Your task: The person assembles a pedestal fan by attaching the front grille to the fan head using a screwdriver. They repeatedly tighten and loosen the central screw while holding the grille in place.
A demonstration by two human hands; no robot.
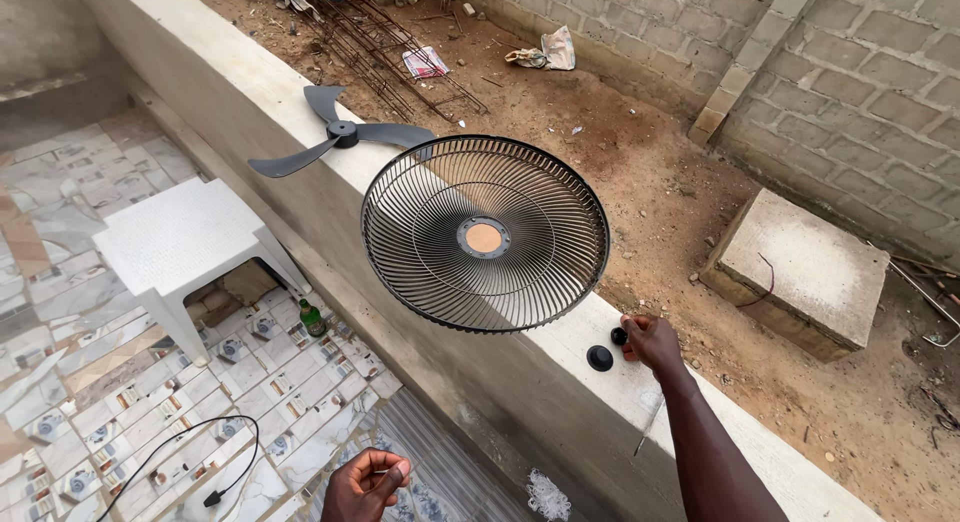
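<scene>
A black round fan grille (485,234) with an orange centre disc lies on top of the low concrete wall (250,92), overhanging its near edge. Behind it on the wall rests a dark grey three-blade fan propeller (342,135). My right hand (652,342) reaches onto the wall just right of the grille, fingers closed around a small black knob (619,336). A second black round cap (600,358) sits on the wall beside it. My left hand (366,484) hangs low over the tiled floor, curled, with nothing seen in it.
A white plastic stool (185,244) stands on the patterned tile floor, a green bottle (312,319) near its leg. A black power cord (195,462) lies on the tiles. Beyond the wall are bare dirt, rebar (385,42), a concrete slab (800,272) and a block wall (860,92).
</scene>
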